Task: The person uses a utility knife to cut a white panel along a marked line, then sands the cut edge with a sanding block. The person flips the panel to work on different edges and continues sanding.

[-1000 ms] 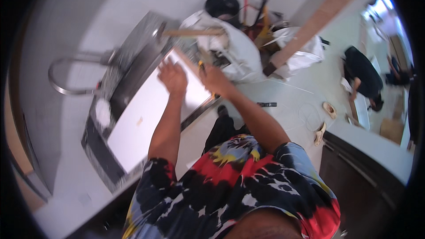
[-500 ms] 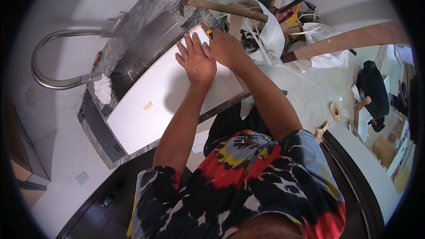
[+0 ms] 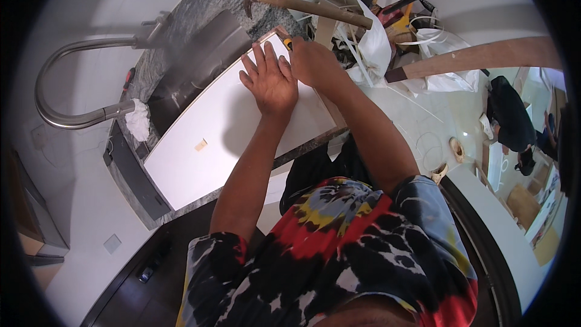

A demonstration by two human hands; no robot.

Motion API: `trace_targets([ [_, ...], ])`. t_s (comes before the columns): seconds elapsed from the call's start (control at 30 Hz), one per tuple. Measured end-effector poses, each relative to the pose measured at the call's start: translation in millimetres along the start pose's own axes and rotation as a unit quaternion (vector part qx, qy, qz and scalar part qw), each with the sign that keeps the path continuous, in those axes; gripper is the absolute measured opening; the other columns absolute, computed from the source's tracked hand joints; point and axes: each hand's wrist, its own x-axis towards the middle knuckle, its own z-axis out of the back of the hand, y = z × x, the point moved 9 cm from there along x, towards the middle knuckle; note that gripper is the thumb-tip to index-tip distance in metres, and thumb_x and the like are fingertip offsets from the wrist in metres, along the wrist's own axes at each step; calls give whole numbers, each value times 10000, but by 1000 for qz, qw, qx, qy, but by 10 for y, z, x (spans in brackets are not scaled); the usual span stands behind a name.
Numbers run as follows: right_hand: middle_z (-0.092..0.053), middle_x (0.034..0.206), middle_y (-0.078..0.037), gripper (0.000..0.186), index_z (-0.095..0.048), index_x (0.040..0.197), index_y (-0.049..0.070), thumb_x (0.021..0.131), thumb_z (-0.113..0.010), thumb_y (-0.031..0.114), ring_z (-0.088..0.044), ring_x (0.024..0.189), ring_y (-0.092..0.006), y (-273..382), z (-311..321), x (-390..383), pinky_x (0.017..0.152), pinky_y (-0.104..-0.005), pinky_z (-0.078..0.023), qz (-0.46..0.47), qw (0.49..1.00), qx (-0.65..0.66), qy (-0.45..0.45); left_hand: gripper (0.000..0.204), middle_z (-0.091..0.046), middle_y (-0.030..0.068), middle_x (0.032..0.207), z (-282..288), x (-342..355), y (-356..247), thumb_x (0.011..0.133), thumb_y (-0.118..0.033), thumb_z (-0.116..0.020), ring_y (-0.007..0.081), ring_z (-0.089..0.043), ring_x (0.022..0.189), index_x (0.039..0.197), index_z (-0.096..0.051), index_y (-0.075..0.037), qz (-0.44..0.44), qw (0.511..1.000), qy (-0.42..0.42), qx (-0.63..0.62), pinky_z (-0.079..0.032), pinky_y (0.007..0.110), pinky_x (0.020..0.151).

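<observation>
Yellow tool point(image 3: 288, 43) mostly hidden

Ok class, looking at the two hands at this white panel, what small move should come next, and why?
Probably slide the left hand slightly away from the right hand. It lies flat on the white panel, close beside the right, which grips a yellow-and-black tool whose working end I cannot make out.

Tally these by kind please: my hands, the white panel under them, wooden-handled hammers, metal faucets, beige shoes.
Left hand and right hand: 2
White panel: 1
Wooden-handled hammer: 1
Metal faucet: 1
Beige shoes: 2
Total: 7
</observation>
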Motion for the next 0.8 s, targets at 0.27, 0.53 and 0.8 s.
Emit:
trace_targets([
  [0.27,-710,873,-228,273,-702,887,-34,795,-627,213,-709,857,-381,119,30,60,770,-453,-574,-4,999,-24,27,532,-313,186,1590,1,-3,-26,1029,-326,-367,480,-202,1465,1483,-416,-52,-6,1000,-2,21,-123,628,1157],
  [0.53,-709,901,-248,327,-648,1001,-75,855,-647,217,-701,900,-411,182,106,60,806,-460,-560,-13,991,-5,130,530,-324,179,1583,10,-19,9,1027,-319,-362,486,-223,1452,1485,-406,-56,2,1000,4,25,-158,639,1140],
  [0.8,-690,994,-282,324,-662,1016,-32,883,-606,258,-685,957,-415,-156,58,-671,857,-465,-541,-76,982,-40,170,496,-349,163,1568,-2,-5,4,1023,-304,-385,467,-248,1446,1459,-440,-75,9,999,-22,23,-178,628,1143],
])
